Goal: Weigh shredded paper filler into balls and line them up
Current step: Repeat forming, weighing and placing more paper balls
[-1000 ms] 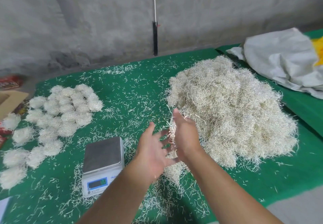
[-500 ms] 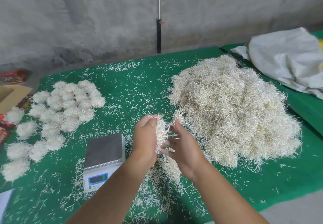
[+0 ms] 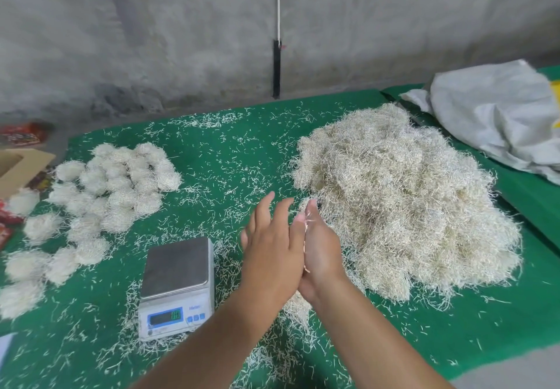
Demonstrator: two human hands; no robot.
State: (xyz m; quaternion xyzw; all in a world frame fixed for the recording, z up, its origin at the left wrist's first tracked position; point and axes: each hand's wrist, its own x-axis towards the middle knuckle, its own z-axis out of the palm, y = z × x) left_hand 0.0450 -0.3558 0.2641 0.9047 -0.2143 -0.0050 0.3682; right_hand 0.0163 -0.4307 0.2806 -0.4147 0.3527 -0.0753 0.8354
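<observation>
Shredded paper filler shows as a few pale strands [image 3: 306, 225] caught in the seam where the person's two palms meet, just above the green mat. Left hand [image 3: 271, 246] and right hand [image 3: 322, 252] are pressed flat against each other, fingers straight and pointing away from the body; the left fingers are slightly fanned, the right ones lie close together. How much filler sits between the palms cannot be told, since only those strands stick out at the top edge.

Directly right of the hands, with its near fringe touching the right hand's fingertips, rises the big loose pile of filler [image 3: 403, 206], which takes most of the mat's right half. Just left of the left forearm stands the small scale [image 3: 175, 285], its steel plate bare and its display lit but unreadable. A strip of open green mat [image 3: 230, 158], littered with stray strands, runs between the pile and the finished balls [image 3: 115, 188], which lie grouped in rough rows at the far left, reaching to the mat's left edge. Below the wrists more loose shreds lie near the front edge. Beyond the pile a crumpled grey sack [image 3: 491, 115] lies on a second green surface. A cardboard box [image 3: 18, 167] sits off the mat's left corner, before the concrete wall [image 3: 181, 40].
</observation>
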